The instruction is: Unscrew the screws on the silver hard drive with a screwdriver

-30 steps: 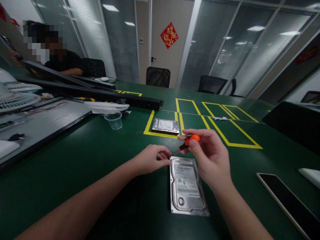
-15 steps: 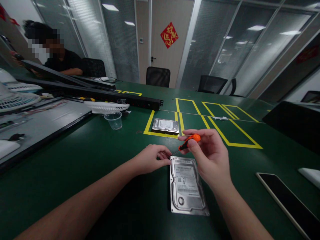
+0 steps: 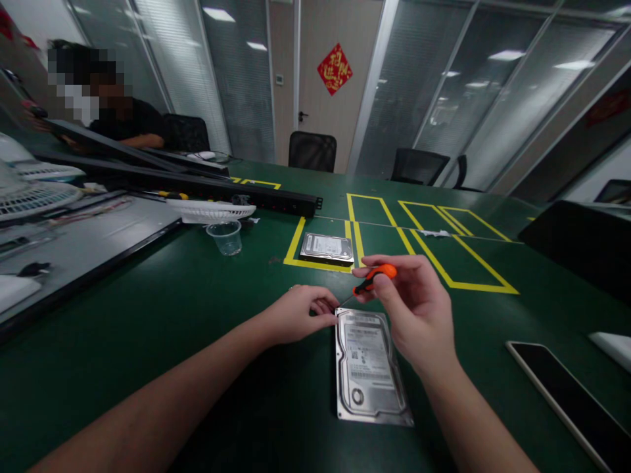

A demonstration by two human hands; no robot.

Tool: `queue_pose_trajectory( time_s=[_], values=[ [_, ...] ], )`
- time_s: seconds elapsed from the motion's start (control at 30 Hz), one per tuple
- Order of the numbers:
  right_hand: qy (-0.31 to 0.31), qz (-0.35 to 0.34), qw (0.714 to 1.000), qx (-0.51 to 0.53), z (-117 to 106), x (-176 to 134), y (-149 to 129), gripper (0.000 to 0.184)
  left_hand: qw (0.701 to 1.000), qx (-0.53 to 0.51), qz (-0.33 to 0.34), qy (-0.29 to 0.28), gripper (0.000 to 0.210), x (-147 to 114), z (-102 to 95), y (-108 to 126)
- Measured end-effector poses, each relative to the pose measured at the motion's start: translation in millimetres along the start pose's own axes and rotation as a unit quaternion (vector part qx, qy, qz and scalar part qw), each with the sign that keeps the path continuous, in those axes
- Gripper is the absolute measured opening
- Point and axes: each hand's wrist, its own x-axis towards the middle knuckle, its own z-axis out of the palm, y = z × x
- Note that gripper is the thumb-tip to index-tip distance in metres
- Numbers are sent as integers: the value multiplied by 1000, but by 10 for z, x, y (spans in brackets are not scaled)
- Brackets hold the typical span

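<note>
A silver hard drive [image 3: 369,368] with a white label lies flat on the green table in front of me. My right hand [image 3: 419,309] grips a small orange and black screwdriver [image 3: 377,279] between thumb and fingers. Its thin shaft slants down to the left, and the tip meets the drive's far left corner. At that same corner, my left hand [image 3: 305,314] has its fingers curled, with thumb and fingertips against the drive; the exact contact is too small to make out. A second hard drive [image 3: 327,247] sits farther back inside a yellow taped box.
A clear plastic cup [image 3: 225,238] stands left of the second drive, near a white fan grille [image 3: 210,210] and a long black power strip [image 3: 276,202]. A grey panel [image 3: 89,249] covers the left side. On the right lies a phone [image 3: 566,401]. A person [image 3: 133,121] sits far left.
</note>
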Motion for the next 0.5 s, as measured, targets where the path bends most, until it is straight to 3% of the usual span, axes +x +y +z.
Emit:
queue_pose_trajectory(
  time_s=[0.27,0.5],
  values=[
    [-17,-10,1000,-13,-18,-1,7,17,1000,3,1,-1,23,-5,1,9],
    [7,2,1000,-13,-3,6,4,16,999,48,5,-3,20,-30,-3,64]
  ],
)
